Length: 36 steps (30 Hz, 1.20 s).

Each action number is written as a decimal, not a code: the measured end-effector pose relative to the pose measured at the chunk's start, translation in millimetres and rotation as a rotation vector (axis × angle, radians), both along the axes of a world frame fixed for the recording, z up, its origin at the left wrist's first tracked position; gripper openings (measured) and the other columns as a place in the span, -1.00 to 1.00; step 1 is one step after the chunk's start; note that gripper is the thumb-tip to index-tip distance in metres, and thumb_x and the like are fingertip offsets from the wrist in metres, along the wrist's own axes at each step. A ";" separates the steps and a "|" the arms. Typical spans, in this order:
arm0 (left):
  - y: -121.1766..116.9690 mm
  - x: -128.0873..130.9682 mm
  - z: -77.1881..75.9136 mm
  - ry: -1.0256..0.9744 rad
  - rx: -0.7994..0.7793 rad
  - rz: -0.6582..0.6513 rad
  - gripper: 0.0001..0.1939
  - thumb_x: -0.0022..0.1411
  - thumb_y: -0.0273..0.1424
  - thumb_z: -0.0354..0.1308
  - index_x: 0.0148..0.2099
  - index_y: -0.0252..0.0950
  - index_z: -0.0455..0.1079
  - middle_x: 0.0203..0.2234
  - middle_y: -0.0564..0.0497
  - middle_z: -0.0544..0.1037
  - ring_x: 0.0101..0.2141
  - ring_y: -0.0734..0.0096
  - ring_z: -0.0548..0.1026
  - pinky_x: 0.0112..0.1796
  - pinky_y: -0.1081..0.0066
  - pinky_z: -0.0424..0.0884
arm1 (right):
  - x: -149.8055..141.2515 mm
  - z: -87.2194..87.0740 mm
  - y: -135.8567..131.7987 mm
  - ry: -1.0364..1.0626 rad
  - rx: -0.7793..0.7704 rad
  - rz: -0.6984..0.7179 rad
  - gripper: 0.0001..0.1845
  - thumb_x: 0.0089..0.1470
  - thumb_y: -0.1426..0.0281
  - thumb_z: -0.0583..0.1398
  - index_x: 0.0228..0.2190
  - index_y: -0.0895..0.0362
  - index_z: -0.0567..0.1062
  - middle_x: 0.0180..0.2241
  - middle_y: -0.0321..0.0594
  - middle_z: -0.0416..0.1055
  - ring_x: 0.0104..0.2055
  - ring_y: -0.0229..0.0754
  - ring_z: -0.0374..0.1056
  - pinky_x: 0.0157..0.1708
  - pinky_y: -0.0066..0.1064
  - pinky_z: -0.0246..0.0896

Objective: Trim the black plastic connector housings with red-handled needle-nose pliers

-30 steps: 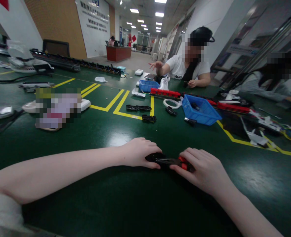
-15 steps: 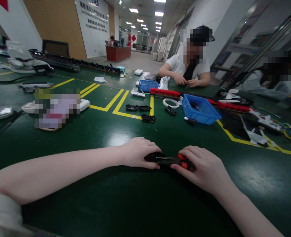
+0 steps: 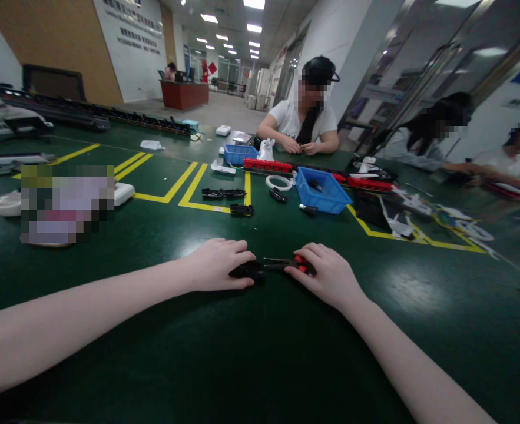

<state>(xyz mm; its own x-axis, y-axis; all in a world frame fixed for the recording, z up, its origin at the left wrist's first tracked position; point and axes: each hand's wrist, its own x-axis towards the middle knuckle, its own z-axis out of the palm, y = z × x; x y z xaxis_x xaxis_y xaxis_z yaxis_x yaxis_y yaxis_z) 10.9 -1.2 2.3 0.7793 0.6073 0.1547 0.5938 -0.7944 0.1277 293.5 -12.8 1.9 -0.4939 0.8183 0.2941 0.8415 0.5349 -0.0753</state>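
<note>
I see the left hand (image 3: 219, 265) at frame centre closed around a small black part (image 3: 251, 271), fingers hiding most of it. The right hand (image 3: 325, 275) grips red-handled metal pliers (image 3: 287, 264), covering the handle ends. Right of upper centre, a blue plastic bin (image 3: 324, 201) holds a dark piece (image 3: 315, 185). The pliers' jaws stand wider apart than half a second ago.

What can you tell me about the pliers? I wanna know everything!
The pliers lie sideways in the right hand, over the green table. Their red and dark handles are partly hidden by the hand's fingers. The slim, dark jaws look like metal and stand open, pointing at the black part in the left hand; I can't tell whether they touch it.
</note>
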 end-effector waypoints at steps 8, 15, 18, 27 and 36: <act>-1.6 -9.2 1.3 0.011 0.041 -0.009 -0.54 0.30 -0.06 0.07 0.10 -0.23 0.37 -0.16 -0.05 0.48 -0.25 0.28 0.53 -0.21 0.33 0.42 | 33.6 11.2 1.7 -0.063 -0.106 0.046 -0.27 0.03 -0.07 0.20 0.09 0.13 0.37 0.05 0.00 0.40 0.03 0.02 0.37 -0.02 -0.10 0.30; -5.5 -25.3 -1.0 0.009 0.017 0.031 -0.28 0.24 0.12 0.03 0.25 -0.28 0.23 -0.06 -0.14 0.53 -0.14 0.17 0.54 -0.08 0.22 0.40 | 41.3 0.0 -11.1 -0.125 -0.058 0.054 -0.32 0.20 0.02 0.08 0.22 0.14 0.21 0.12 0.07 0.33 0.12 0.05 0.31 0.07 -0.05 0.25; -8.3 -30.7 -1.4 0.008 0.000 0.027 -0.24 0.24 0.13 0.02 0.29 -0.28 0.17 -0.01 -0.16 0.52 -0.09 0.13 0.53 -0.05 0.21 0.38 | 36.1 -1.1 -11.5 -0.138 0.004 0.037 -0.37 0.19 0.03 0.09 0.14 0.17 0.29 0.04 0.07 0.37 0.01 0.02 0.38 -0.02 -0.10 0.32; -9.4 -38.7 -0.6 -0.019 0.051 0.107 -0.14 0.23 0.12 0.01 0.36 -0.34 -0.01 -0.09 -0.17 0.56 -0.17 0.15 0.54 -0.12 0.22 0.31 | 27.5 13.6 3.0 -0.163 0.285 0.167 -0.46 0.12 0.14 0.18 -0.01 0.29 0.41 -0.11 0.10 0.43 -0.13 -0.01 0.41 -0.19 -0.23 0.39; 1.1 -41.7 -4.4 -0.161 -0.014 -0.069 -0.01 0.12 0.05 0.21 0.41 -0.26 -0.14 0.22 -0.20 0.24 0.13 0.00 0.32 0.08 0.12 0.24 | 15.9 26.5 26.8 -0.050 0.536 0.262 -0.43 0.04 0.24 0.26 0.05 0.25 0.38 -0.09 0.10 0.45 -0.09 0.02 0.40 -0.13 -0.16 0.37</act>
